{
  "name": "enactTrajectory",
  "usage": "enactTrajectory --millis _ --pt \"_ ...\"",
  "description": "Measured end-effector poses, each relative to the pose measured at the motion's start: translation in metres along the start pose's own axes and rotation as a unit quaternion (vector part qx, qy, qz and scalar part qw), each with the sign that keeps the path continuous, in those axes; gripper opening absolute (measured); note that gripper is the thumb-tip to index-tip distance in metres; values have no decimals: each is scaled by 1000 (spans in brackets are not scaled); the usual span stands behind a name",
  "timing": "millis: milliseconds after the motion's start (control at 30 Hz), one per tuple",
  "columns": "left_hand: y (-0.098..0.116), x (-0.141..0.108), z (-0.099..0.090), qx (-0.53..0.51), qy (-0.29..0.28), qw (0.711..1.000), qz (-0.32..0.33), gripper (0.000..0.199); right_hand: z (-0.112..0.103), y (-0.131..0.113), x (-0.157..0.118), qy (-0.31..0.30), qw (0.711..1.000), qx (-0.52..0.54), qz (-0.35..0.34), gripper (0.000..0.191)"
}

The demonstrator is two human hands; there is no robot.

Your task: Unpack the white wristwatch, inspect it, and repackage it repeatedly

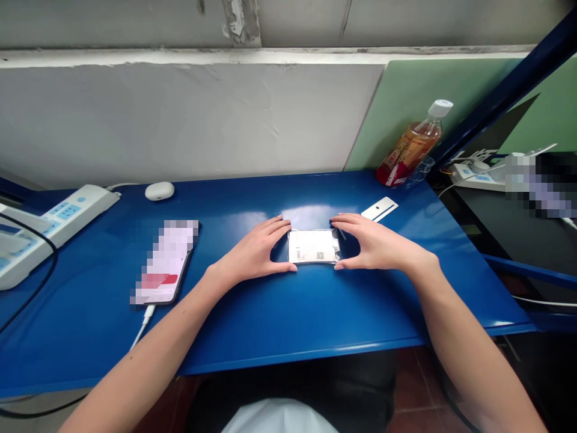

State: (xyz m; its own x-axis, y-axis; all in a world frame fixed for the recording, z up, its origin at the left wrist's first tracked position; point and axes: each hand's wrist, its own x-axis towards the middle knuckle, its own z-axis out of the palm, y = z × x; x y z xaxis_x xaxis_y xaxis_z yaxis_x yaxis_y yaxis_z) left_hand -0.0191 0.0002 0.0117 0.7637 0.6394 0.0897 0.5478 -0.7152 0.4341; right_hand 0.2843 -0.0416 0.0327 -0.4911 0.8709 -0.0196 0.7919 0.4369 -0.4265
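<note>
Pkt [309, 245] flat on desk [279, 319]; L hand [252, 249] & R hand [383, 242] spread wide at opp. ends, contact unclear. Rec. light, equal pressure, pkt level.

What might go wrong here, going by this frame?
The left hand and right hand touch only the ends of the glossy packet, so it could slip if lifted. The left forearm lies close to the phone's charging cable and might snag it.
</note>
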Motion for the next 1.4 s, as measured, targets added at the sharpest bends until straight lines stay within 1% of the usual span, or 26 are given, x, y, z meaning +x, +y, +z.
enactTrajectory --millis 167,300,433,833,933,1033,1133,1233,1333,1400 --pt "-1 -2 -2 5 -18 1000 1 92 -3 3 -4 4 1000 5 4 87" --pt "0 -1 -2 14 -29 999 0 92 -4 1 -4 -6 1000 3 4 82" --pt "1 -1 -2 7 -24 1000 -8 88 -3 -2 -1 -8 1000 11 2 79" --pt "0 1 0 6 -12 1000 -14 85 -4 -2 -2 -18 999 21 19 86" --pt "1 1 -1 14 -13 1000 -18 85 -5 -1 -4 -12 999 28 21 85" --pt "2 0 -3 30 -6 999 -17 84 -4 -1 -3 -7 999 35 14 81" --pt "6 0 -2 36 8 999 1 84 -1 -2 -2 -6 1000 31 2 72" --pt "12 0 6 32 18 999 21 78 2 -6 0 6 1000 11 -23 62" --pt "18 3 17 39 3 999 34 63 5 -13 2 31 998 -29 -42 48" --pt "21 4 23 43 -4 998 35 59 8 -19 4 51 996 -53 -44 38"
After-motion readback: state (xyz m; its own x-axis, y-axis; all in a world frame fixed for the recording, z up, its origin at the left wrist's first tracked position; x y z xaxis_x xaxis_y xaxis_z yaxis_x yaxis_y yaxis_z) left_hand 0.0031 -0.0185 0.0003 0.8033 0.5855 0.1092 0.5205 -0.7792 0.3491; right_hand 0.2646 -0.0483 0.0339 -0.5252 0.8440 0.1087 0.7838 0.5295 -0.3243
